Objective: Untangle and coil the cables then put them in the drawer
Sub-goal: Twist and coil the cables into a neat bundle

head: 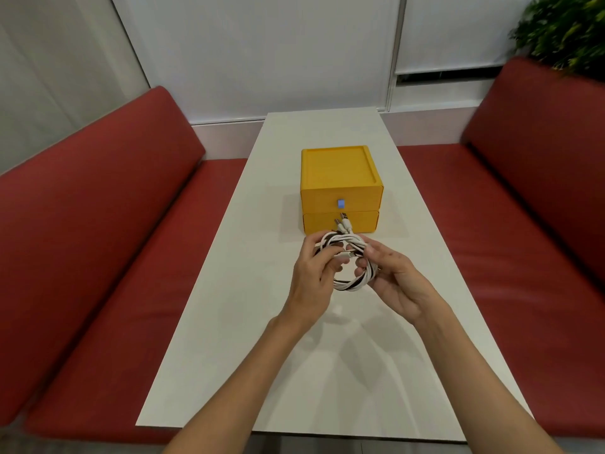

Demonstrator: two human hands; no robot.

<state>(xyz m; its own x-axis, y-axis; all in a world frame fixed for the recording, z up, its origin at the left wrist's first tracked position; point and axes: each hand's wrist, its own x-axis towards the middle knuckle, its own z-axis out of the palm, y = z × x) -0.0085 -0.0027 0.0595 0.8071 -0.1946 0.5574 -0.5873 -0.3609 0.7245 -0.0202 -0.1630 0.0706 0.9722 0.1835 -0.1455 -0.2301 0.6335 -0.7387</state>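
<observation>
left grip (312,273): fingers curled, pinching cable coil (352,241) | right grip (397,280): fingers curled round same coil | both forearms bare, extended forward, converging

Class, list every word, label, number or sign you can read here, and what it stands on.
None can be read.
The small blue tab on the yellow plastic two-drawer box looks blank.
The white and black coiled cables show no legible marking.

white table (229,290) | left red bench (98,224) | right red bench (510,231) | plant (563,31) behind it
</observation>
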